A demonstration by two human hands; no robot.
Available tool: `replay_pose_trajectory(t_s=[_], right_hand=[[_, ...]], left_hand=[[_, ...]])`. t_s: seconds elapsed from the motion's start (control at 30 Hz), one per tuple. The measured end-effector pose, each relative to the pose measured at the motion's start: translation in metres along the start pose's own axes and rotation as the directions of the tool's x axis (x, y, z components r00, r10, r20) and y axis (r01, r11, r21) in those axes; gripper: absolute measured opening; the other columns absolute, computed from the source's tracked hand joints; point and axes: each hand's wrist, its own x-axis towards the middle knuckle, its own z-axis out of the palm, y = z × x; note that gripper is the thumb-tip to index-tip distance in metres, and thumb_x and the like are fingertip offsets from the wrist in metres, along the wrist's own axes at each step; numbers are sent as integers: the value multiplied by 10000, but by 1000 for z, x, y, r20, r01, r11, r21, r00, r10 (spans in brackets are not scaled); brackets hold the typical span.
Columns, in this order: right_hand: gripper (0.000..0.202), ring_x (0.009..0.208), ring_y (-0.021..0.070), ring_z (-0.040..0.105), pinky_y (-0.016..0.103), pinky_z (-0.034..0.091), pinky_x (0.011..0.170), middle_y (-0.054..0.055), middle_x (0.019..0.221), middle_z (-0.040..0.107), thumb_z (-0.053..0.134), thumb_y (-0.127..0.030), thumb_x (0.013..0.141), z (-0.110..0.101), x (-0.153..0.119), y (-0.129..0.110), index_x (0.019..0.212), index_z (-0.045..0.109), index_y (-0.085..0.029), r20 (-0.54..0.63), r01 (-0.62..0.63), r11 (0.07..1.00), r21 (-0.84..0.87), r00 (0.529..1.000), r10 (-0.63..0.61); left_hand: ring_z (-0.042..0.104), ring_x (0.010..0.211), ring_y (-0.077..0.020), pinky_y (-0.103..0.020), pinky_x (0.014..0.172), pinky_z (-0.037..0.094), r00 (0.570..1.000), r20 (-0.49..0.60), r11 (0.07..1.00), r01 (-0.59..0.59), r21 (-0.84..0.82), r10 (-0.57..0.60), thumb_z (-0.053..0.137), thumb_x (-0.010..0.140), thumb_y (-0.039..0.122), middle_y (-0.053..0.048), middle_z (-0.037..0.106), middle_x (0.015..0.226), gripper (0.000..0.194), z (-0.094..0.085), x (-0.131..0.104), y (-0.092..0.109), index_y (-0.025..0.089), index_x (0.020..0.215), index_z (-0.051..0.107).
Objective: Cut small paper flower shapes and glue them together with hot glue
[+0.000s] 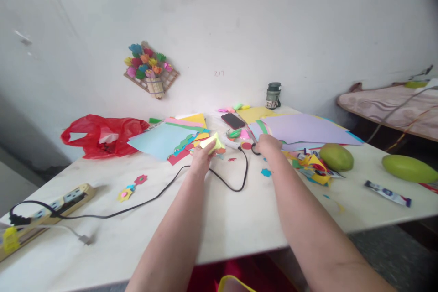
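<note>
Over the middle of the white table, my left hand (pixel 201 156) pinches a small piece of bright yellow paper (pixel 214 141). My right hand (pixel 268 144) is closed around the black handles of a pair of scissors (pixel 254 147); the blades point away, toward the wall. The scissors and the yellow paper are apart. Between the hands lies a white corded tool (pixel 233 144) with a black cord (pixel 245 175), its exact kind unclear. A red paper disc (pixel 246 145) lies near the scissors. Small paper cut-outs, among them a blue one (pixel 266 172), are scattered close by.
Paper sheets lie left (pixel 157 139) and right (pixel 297 128), with a phone (pixel 233 121) between. A red plastic bag (pixel 102 137) and power strip (pixel 73 197) are on the left. Two green fruits (pixel 337 157), a glue tube (pixel 387 193) and paper scraps (pixel 316 166) are on the right.
</note>
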Motion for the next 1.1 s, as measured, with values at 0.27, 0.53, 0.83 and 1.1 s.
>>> replay_pose_trajectory(t_s=[0.27,0.53,0.83,1.1], right_hand=[[335,1024,255,614,348,470,787,166,1099,640,551,-207,766,0,-1,0,1084,648,-168,-66,37,999,-13,997,-38],[272,961,263,627,347,476,764,103,994,684,579,-288,749,-7,-4,-4,982,696,-212,-213,152,967,205,971,-108],[298,414,66,479,165,292,355,-11,584,602,695,-236,672,2,-22,-35,944,625,-136,-14,155,339,928,924,-382],[387,493,86,532,188,393,439,-53,587,569,754,-232,547,17,-37,-61,868,550,-165,-97,142,93,985,921,-378]], left_hand=[[497,476,-38,-143,373,315,999,-28,996,-20,-83,18,806,551,271,19,597,664,369,-3,2,-1,125,831,616],[604,540,-97,-164,402,416,999,-40,1000,-1,2,1,778,583,333,-31,654,772,440,-5,-1,3,125,937,619],[649,626,-134,-195,477,483,999,-40,1000,26,5,-25,756,613,331,-53,672,856,446,-7,-1,4,134,990,622],[541,486,-66,-190,480,466,998,60,1000,11,1,-11,773,611,350,-11,635,709,382,-2,-5,3,125,884,628]])
